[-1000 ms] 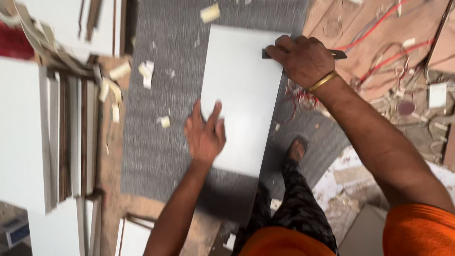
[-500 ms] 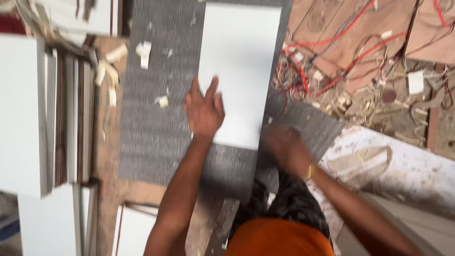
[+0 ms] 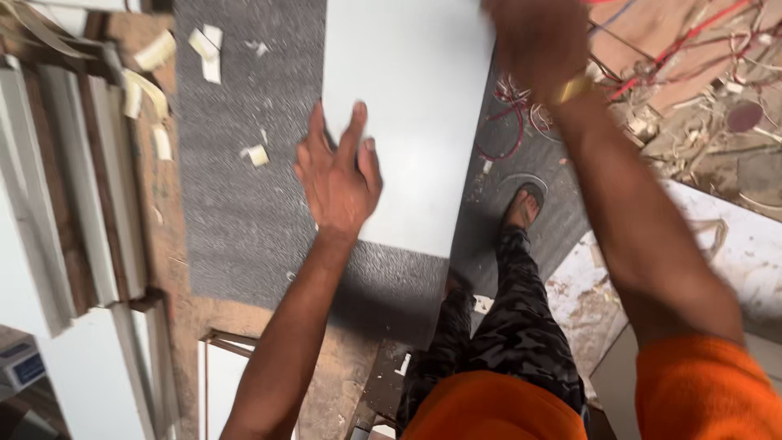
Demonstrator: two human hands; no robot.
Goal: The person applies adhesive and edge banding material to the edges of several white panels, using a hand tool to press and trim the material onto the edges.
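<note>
Grey textured mat (image 3: 236,204) on a dusty workshop floor, offcut scraps upper left, tangled red wires (image 3: 652,73) upper right. White laminate panel (image 3: 407,114) lies centre-top on the mat. Left hand (image 3: 338,179) flat on its lower left edge, fingers spread. Right hand (image 3: 542,41) at the panel's top right, blurred and cropped; fingers possibly curled, cannot tell. White boards (image 3: 73,204) stacked left.

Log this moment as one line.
left hand: flat on white panel | right hand: blurred at panel's far edge | panel: lying on grey mat
</note>
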